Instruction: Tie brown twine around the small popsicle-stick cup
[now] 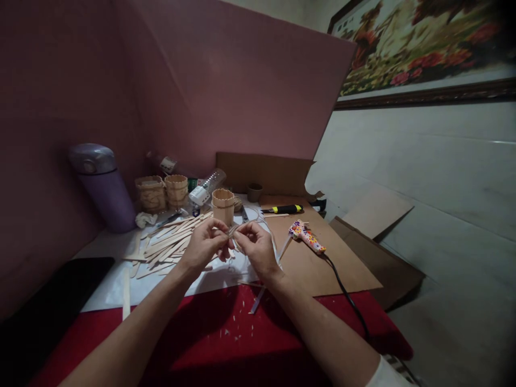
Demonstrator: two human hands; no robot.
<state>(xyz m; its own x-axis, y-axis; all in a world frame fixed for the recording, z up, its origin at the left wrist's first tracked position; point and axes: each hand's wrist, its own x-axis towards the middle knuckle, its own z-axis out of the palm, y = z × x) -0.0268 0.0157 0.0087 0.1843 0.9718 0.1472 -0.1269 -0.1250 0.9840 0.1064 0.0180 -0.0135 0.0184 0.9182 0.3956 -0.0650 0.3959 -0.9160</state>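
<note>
My left hand point(207, 242) and my right hand point(257, 246) meet in front of a small wooden-stick cup point(223, 207). Both pinch a thin cord point(233, 230) between thumb and fingertips. The cord loops off behind my right hand, toward a coil of twine point(237, 203) beside the cup. To the left of my left hand lies a loose pile of wooden craft sticks point(171, 243) on white paper.
A patterned glue gun point(307, 236) with a black cable and a yellow-black cutter point(287, 209) lie on cardboard point(334, 269) at right. Two wooden cups point(176, 189), plastic bottles point(207, 187) and a purple flask point(105, 191) stand or lie at back left. Red cloth point(201, 333) covers the near edge.
</note>
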